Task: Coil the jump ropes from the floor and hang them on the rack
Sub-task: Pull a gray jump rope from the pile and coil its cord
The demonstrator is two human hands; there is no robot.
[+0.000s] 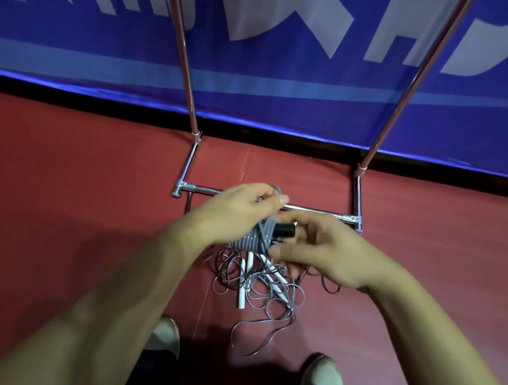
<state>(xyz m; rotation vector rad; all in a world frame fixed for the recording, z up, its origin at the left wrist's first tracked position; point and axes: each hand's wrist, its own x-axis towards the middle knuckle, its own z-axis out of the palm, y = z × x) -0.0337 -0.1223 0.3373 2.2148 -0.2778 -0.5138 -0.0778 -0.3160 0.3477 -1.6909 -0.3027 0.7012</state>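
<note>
We see both hands meet just in front of the rack's (202, 189) low crossbar, above the red floor (64, 197). The left hand (237, 209) has its fingers curled, and finger and thumb pinch a loop of grey rope at the top of the coil (252, 241) — that loop lies right over the crossbar in this view. The right hand (326, 252) curls round the other side of the coil, thumb pressed to the wound turns, fingers bent over a black handle (285, 229) that sticks out of the bundle toward the rack's right post. So the coil is held between the two hands, off the floor, and nothing of it touches the rack that we can make out. Below the hands, on the side away from the rack, more ropes (266, 296) lie in a loose tangle on the floor, with white handles (242, 299) among them — one grey strand trails further out toward the shoes (321, 380). Behind the rack's two slanting posts hangs a blue banner (280, 74) with large pale letters.
</note>
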